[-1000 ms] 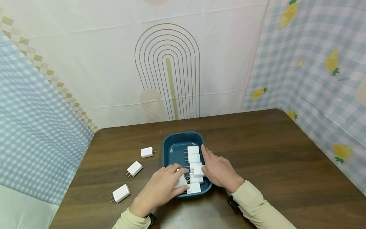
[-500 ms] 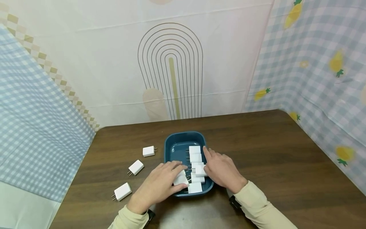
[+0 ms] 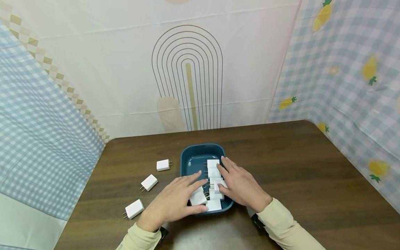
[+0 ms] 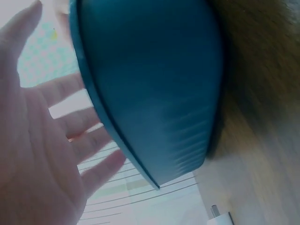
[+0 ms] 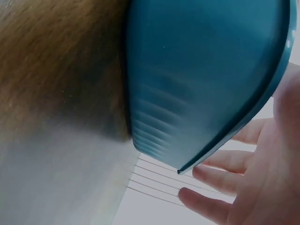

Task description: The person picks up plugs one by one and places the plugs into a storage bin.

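A blue plastic container point(image 3: 202, 145) holds several white plug-in chargers point(image 3: 213, 164), lined up along its right side with prongs pointing left. My left hand point(image 3: 173, 199) hovers over the near left rim, fingers spread. Between its thumb and fingers lies a tilted white charger point(image 3: 198, 198). Over the right rim is my right hand point(image 3: 243, 185), its fingers spread and its thumb near a charger point(image 3: 219, 186) that sits on top of others. The left wrist view shows the container's outer wall point(image 4: 154, 84) and straight fingers; the right wrist view shows much the same.
Three loose white chargers lie on the table left of the container: a far one point(image 3: 163, 165), a middle one point(image 3: 149, 183) and a near one point(image 3: 134, 209). The brown wooden table point(image 3: 275, 156) ends at hanging cloths point(image 3: 243, 62) behind and at both sides.
Fingers of both hands have straightened and spread. The left hand has let go of the tilted charger, the right hand of the one on top. The view has shifted slightly.
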`<state>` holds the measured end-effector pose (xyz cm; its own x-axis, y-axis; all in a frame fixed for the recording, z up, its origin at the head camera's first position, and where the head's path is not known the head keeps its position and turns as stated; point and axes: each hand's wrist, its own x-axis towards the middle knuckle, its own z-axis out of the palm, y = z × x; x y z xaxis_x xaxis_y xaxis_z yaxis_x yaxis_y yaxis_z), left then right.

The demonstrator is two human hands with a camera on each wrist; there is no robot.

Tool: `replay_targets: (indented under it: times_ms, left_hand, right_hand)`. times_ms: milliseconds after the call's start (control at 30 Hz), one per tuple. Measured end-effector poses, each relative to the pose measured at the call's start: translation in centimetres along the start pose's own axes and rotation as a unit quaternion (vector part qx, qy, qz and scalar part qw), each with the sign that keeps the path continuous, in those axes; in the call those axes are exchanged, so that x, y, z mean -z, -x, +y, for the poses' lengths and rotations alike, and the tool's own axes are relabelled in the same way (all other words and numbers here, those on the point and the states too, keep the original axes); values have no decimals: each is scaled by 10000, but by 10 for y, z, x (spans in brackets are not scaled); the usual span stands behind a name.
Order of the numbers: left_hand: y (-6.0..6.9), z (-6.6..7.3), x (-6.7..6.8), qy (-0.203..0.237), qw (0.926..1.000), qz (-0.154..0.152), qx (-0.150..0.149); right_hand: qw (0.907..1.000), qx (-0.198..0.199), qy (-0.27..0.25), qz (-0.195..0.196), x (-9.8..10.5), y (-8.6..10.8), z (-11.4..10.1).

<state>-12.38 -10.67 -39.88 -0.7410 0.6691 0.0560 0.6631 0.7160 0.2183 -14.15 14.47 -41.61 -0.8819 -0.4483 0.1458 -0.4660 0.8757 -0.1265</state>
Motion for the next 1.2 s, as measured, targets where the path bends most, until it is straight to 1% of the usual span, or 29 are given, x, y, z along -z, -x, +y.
replay_targets:
  times_ms: [133,233,367,500,600,733,833,900,1000,1200]
  left_hand:
    - [0,-1,-1,179,9996,-168,-158]
    - [-1,-2,-3,182,9994,-197,-235]
    - [0,-3,-4,102,9994,-167,-300]
    - [0,-3,-4,-29,9995,-56,-312]
    - [0,-4,-3,-197,9995,35,-233]
    - [0,-5,-2,-364,9993,17,-88]
    - [-1,-5,-1,-394,9992,23,31]
    - [-1,-7,0,-400,9991,78,138]
    - [1,-12,1,-389,9987,174,290]
    - [2,-28,4,-283,9971,350,607]
  right_hand:
    - [9999,99,16,28,0,0,0]
    - [9998,187,54,84,0,0,1]
    - [9994,299,111,119,1,1,0]
    - [9993,333,135,142,1,0,1]
    - [9994,298,141,130,1,0,1]
    - [9996,238,131,73,1,0,1]
    - [9997,194,146,60,1,0,1]
    - [9997,163,166,63,0,0,2]
    - [9998,84,183,18,-1,0,3]
    - [9998,-34,190,-45,-2,0,3]
